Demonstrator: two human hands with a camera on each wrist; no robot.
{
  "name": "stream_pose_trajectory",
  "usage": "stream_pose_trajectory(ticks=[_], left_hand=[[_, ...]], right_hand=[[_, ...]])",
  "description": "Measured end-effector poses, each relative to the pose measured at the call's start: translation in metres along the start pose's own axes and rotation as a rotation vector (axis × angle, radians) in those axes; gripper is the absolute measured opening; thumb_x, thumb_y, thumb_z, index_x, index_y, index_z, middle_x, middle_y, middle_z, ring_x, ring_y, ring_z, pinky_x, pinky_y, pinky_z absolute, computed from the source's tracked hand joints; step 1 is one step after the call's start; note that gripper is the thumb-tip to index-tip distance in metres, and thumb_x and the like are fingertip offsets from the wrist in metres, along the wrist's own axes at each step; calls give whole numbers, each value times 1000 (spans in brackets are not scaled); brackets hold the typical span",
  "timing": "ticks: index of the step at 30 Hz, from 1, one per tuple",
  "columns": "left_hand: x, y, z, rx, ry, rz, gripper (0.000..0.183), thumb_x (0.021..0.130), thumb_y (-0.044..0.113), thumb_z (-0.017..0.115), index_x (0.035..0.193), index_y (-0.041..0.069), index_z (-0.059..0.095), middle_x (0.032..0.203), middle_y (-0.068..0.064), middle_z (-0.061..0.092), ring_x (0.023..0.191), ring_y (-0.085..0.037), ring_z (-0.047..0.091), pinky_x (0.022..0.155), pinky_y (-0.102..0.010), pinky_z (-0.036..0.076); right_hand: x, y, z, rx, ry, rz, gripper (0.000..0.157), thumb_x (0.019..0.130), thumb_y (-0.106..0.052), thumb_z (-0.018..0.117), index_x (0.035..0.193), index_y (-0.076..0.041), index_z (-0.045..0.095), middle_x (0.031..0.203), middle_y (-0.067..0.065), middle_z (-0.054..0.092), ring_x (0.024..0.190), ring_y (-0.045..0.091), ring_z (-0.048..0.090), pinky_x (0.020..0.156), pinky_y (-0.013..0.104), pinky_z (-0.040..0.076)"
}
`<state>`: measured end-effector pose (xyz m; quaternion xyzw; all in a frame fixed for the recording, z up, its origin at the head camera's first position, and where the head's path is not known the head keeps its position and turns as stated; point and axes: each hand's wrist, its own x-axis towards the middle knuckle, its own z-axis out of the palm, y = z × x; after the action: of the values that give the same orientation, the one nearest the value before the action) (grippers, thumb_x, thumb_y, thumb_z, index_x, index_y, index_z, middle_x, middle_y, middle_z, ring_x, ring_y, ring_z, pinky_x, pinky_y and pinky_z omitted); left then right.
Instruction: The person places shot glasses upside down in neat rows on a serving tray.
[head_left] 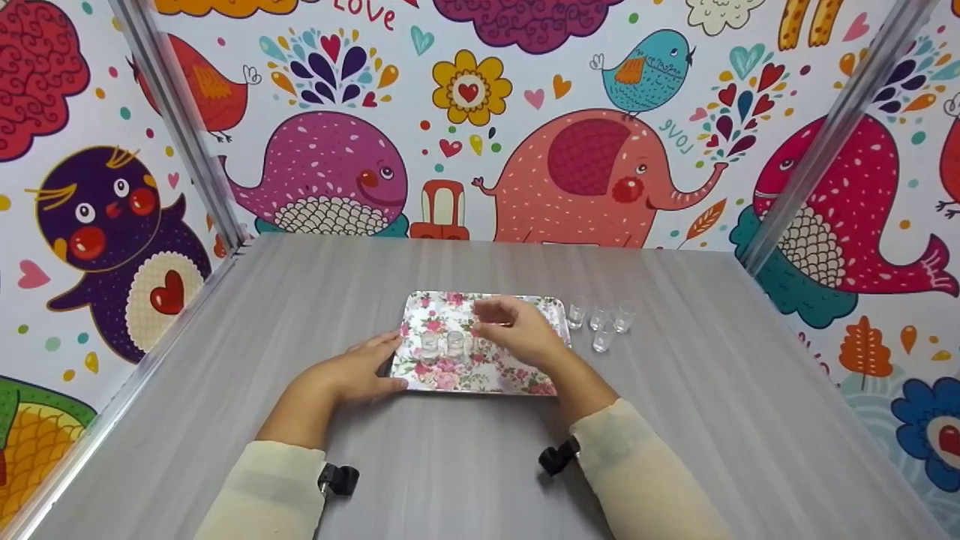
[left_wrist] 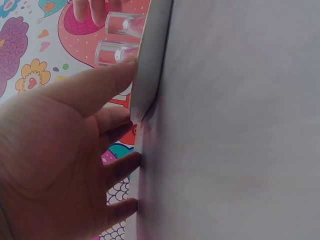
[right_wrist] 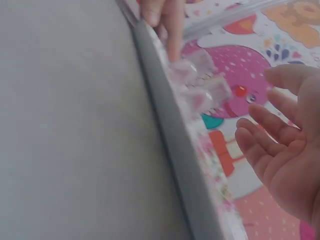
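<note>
A rectangular tray with a pink rose pattern lies on the table. Two small clear shot glasses stand on its left half. My left hand rests at the tray's left edge, thumb near the front corner and fingers stretched out; in the left wrist view the thumb touches the rim. Over the tray, to the right of the two glasses, hovers my right hand, its fingers loosely bent and apart, with nothing held. The right wrist view shows that hand clear of the glasses.
Several more clear shot glasses stand close together on the table just beyond the tray's right edge. The grey table ends at printed cartoon walls at the back and sides.
</note>
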<state>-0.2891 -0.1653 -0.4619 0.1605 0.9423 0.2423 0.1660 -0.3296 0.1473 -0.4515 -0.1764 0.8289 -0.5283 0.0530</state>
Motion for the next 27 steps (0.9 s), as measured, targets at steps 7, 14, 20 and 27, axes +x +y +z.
stream_pose_trajectory(ticks=[7,14,20,27], left_hand=[[-1,0,0,6,6,1,89,101,44,71,170,8,28,180,-11,22,165,-47,19,132,-69,21],[-4,2,1,2,4,-13,89,101,45,71,171,10,27,180,-9,22,165,-47,19,132,-69,21],[-5,3,1,-1,2,-13,89,101,46,71,170,10,28,180,-9,22,165,-47,19,132,-69,20],[-4,3,-1,-9,0,-20,90,101,47,71,171,11,28,181,-8,22,166,-45,19,133,-68,21]], right_hand=[[-5,12,-36,22,109,1,43,99,-22,77,139,-8,69,139,19,71,124,28,71,104,41,62],[-14,23,-70,21,174,54,46,100,-27,77,142,-11,66,141,13,70,129,27,68,109,45,59],[-26,34,-102,7,235,108,48,101,-28,76,144,-10,64,146,17,67,134,29,66,115,45,55],[-41,50,-146,-31,324,119,50,101,-31,75,145,-10,62,147,14,67,135,28,64,102,19,56]])
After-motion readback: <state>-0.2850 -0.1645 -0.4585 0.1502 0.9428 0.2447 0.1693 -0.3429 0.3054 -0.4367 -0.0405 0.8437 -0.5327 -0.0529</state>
